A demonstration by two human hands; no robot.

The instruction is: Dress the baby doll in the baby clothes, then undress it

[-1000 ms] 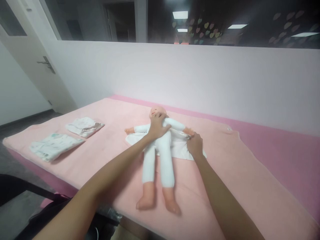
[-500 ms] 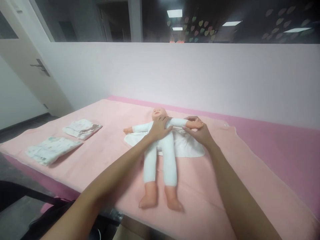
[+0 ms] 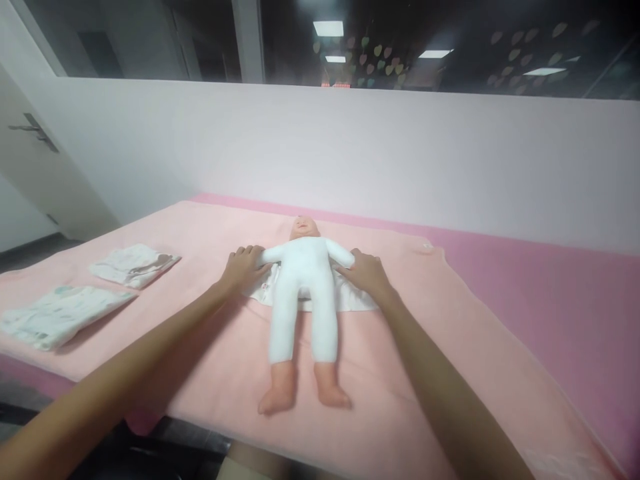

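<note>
Between left hand (image 3: 243,268) and right hand (image 3: 369,272), equally near, the doll (image 3: 304,263) lies head-away, fingers curled around its 2 arm ends.

One doll (image 3: 304,263), dead centre of the dial! Two bare hands (image 3: 243,267) (image 3: 369,270), one at nine o'clock, one at three! Two doll's feet (image 3: 277,392) (image 3: 331,387), down at six! One white garment (image 3: 357,298) beneath! Two folded cloths (image 3: 133,264) (image 3: 65,315), around nine! One door handle (image 3: 36,131), up at ten!
</note>
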